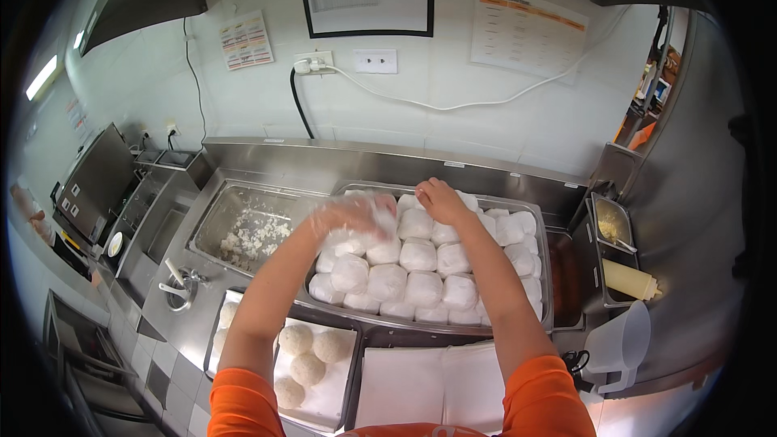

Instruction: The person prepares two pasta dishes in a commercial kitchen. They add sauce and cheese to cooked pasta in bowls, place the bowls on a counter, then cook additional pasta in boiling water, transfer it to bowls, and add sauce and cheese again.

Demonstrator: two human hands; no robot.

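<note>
A large metal pan [548,267] before me holds several rows of rounded bundles [387,282] wrapped in white paper. My left hand [358,217] is over the pan's left part, blurred, with clear plastic film or a loose glove about it. Whether it grips anything is unclear. At the pan's far side, my right hand [442,201] rests on or just above the wrapped bundles, its fingers bent; their grip is hidden. To the left, white crumbs [255,233] are scattered in a second metal pan [209,218].
Nearer me, pale grainy balls [308,369] sit on a paper-lined tray [355,370], beside white paper sheets [400,385]. A round container with white-handled utensils [176,288] is left. Rightward are a squeeze bottle [628,279], a pan of yellow shreds [610,224] and a plastic jug [616,340].
</note>
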